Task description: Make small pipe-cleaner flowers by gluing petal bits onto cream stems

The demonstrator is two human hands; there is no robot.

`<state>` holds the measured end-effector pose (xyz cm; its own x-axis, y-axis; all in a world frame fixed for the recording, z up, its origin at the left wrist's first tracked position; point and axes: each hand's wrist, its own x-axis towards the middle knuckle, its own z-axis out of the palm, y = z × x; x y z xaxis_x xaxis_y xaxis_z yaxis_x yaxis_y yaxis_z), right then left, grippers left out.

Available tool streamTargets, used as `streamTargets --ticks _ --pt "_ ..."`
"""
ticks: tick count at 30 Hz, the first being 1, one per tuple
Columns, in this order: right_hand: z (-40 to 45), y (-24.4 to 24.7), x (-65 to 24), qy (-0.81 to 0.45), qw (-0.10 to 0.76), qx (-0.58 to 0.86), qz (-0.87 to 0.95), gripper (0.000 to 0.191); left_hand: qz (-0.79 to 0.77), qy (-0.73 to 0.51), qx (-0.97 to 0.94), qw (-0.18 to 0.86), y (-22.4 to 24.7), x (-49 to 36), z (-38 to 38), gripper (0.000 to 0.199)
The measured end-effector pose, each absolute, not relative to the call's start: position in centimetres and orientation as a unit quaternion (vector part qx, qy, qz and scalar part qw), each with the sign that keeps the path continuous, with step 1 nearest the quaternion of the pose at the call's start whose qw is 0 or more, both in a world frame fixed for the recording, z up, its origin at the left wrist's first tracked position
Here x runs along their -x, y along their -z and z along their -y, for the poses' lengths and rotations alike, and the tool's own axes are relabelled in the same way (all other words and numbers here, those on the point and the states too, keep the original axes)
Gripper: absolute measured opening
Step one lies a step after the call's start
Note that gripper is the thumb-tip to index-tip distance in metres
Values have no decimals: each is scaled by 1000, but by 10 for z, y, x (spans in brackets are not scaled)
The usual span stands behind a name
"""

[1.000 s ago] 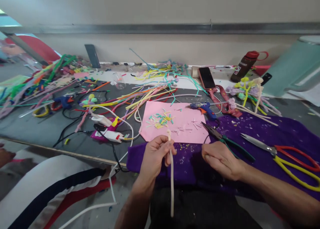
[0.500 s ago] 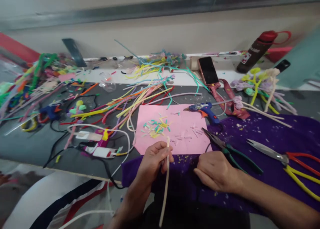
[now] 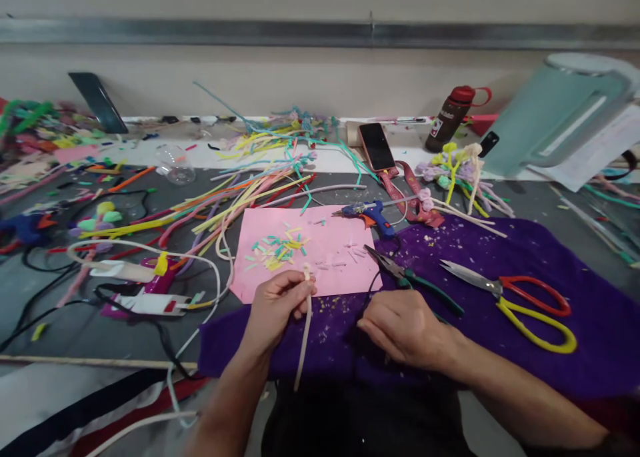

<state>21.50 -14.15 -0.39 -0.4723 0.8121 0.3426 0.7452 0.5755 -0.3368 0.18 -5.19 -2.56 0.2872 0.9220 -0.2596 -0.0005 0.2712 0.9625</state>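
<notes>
A cream fuzzy stem [image 3: 305, 344] with a small curled top hangs from the pinched fingers of my left hand [image 3: 280, 304], at the near edge of a pink sheet [image 3: 325, 227]. Short yellow, green and lilac pieces lie on that sheet. My right hand [image 3: 400, 324] is closed over the purple cloth [image 3: 545, 264]; whether anything is inside it is hidden. Just beyond it lie green-handled pliers [image 3: 433, 290]. A blue glue gun [image 3: 373, 215] rests across the sheet's upper right corner.
Scissors [image 3: 535, 297] with red and yellow handles lie at right. Farther back are a phone [image 3: 377, 147], a dark bottle [image 3: 447, 119], a teal pitcher [image 3: 555, 110] and fuzzy flowers [image 3: 450, 170]. Long coloured stems [image 3: 250, 197] and a cabled white device [image 3: 150, 304] are at left.
The view has turned to the right, so the table's items sit farther left and the pitcher shows more fully. Both hands keep nearly the same pose; the cream stem is still in my left hand.
</notes>
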Motion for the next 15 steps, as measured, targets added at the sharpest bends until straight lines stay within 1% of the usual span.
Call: streamTargets --ticks 4,6,7,9,10,13,15 --pt "124 -14 -237 -87 219 578 781 22 -452 -372 -454 672 15 -3 51 15" --pt "101 -24 -254 -102 223 638 730 21 -434 -380 -444 685 3 -9 49 15" --pt "86 -27 -262 -89 216 671 704 21 -424 -389 -440 690 -4 -12 48 16" --pt "54 -26 -274 -70 151 743 649 22 -394 -404 -441 698 -18 -22 44 16" --pt "39 -22 -278 -87 116 766 626 25 -377 -410 -449 699 -24 -27 42 16" --pt "6 -5 -280 -107 99 778 611 34 -348 -423 -472 691 -29 -38 29 17" --pt "-4 4 -282 -130 109 774 610 38 -352 -428 -475 684 -24 -40 20 17"
